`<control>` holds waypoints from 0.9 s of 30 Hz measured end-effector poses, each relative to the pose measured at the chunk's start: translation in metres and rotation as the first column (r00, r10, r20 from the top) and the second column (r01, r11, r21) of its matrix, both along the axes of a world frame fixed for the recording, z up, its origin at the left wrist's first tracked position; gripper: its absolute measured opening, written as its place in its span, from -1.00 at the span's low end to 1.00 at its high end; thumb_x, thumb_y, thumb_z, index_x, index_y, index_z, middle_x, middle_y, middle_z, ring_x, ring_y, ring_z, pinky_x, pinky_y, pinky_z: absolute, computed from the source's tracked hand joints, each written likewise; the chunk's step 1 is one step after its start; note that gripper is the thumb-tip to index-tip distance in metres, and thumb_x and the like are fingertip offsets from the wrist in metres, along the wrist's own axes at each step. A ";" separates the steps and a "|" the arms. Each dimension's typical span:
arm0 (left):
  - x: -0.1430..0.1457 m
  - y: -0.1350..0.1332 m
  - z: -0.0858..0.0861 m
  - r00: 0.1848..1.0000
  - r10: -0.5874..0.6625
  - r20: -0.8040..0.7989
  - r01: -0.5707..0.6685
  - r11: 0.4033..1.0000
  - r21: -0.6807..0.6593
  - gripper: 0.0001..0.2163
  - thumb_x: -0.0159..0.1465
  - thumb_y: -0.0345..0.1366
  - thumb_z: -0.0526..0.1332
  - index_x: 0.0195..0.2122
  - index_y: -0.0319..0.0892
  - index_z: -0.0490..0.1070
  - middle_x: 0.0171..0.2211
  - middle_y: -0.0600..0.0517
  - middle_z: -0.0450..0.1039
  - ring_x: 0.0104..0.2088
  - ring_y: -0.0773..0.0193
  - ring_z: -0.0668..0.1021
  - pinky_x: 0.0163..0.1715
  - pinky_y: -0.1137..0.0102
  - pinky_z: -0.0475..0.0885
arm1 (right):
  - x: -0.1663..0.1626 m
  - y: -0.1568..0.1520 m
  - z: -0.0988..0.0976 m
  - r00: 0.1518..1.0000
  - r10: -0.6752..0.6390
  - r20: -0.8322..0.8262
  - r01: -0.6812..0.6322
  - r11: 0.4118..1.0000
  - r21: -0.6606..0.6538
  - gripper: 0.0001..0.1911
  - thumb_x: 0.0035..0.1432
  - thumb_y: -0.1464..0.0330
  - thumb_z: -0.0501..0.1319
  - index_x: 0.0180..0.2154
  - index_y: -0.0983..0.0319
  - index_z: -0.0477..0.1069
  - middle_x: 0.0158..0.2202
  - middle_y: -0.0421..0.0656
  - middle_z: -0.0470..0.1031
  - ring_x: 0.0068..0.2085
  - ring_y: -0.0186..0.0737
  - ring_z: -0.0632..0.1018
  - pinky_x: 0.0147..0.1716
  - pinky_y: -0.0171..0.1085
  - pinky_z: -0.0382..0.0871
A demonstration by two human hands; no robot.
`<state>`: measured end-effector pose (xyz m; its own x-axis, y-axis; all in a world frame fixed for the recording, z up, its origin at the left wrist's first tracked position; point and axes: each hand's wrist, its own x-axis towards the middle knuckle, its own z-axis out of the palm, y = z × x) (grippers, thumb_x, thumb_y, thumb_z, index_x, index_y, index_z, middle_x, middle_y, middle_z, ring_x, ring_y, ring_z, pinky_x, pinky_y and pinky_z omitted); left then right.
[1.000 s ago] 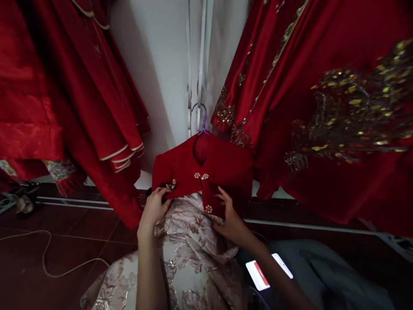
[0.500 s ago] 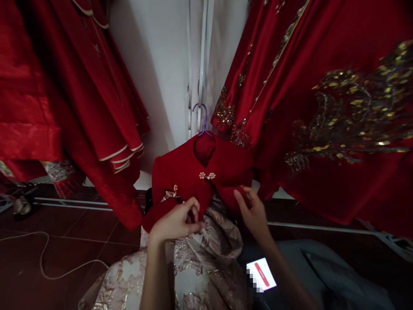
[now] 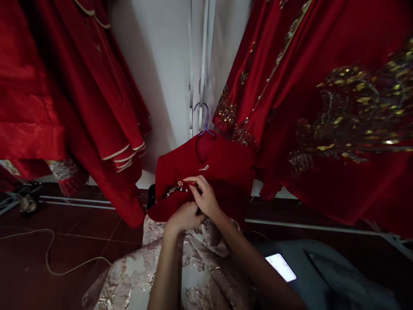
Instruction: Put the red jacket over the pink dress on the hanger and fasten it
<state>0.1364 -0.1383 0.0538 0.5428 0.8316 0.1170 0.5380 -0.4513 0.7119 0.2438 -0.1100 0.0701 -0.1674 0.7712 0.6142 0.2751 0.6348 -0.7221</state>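
On jacket [image 3: 230, 165] front, left hand [image 3: 183, 218] and right hand [image 3: 204, 199] pinch cloth (collar upward).

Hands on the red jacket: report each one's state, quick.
Left hand: closed on the red jacket front.
Right hand: pinching the red jacket beside its beaded clasp.

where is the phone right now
In the head view the phone lies lower right, screen lit, on grey fabric, right of the pale floral skirt and below the red jacket.
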 end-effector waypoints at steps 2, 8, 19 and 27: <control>-0.011 -0.011 0.011 0.997 -0.067 0.039 0.070 0.995 -0.065 -0.82 0.15 -0.38 0.09 -0.36 -0.18 0.50 -0.41 0.02 0.54 -0.40 0.24 0.54 -0.38 0.44 0.41 | -0.002 0.016 -0.019 0.999 -0.019 0.048 0.020 1.000 -0.022 -0.69 0.13 0.51 0.00 -0.18 0.14 0.42 -0.19 -0.13 0.42 -0.13 -0.21 0.46 -0.09 -0.21 0.35; -0.026 -0.001 0.017 0.924 0.156 0.350 -0.176 0.984 0.027 -0.81 0.22 -0.36 0.05 -0.26 -0.16 0.45 -0.30 0.01 0.52 -0.28 0.30 0.54 -0.24 0.42 0.42 | 0.003 0.025 -0.048 0.995 -0.062 0.072 0.064 0.998 -0.025 -0.69 0.10 0.46 0.10 -0.09 0.16 0.39 -0.16 -0.10 0.38 -0.13 -0.19 0.46 -0.09 -0.19 0.36; -0.015 0.027 -0.023 0.650 0.706 0.282 -0.742 0.670 0.036 -0.79 0.09 -0.47 0.16 -0.23 -0.18 0.24 -0.25 -0.08 0.45 -0.33 0.24 0.54 -0.30 0.33 0.42 | 0.005 0.011 -0.044 0.995 -0.100 0.013 0.100 0.994 -0.034 -0.70 0.21 0.34 0.05 -0.06 0.11 0.43 -0.17 -0.10 0.45 -0.14 -0.23 0.49 -0.16 -0.24 0.42; -0.020 0.040 -0.031 0.534 0.573 0.622 -0.640 0.754 -0.145 -0.80 0.01 -0.44 0.21 -0.29 -0.22 0.35 -0.40 0.03 0.47 -0.41 0.37 0.53 -0.36 0.46 0.44 | 0.037 0.010 -0.020 0.976 0.209 0.060 -0.181 0.934 -0.308 -0.78 0.10 0.29 0.17 -0.23 0.23 0.47 -0.23 -0.11 0.51 -0.33 -0.32 0.53 -0.38 -0.34 0.48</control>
<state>0.1160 -0.0980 0.0228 -0.3075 0.9006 0.3073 0.1831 -0.2610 0.9478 0.2806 -0.1003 0.0503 -0.3768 0.8633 0.3356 0.2405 0.4411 -0.8646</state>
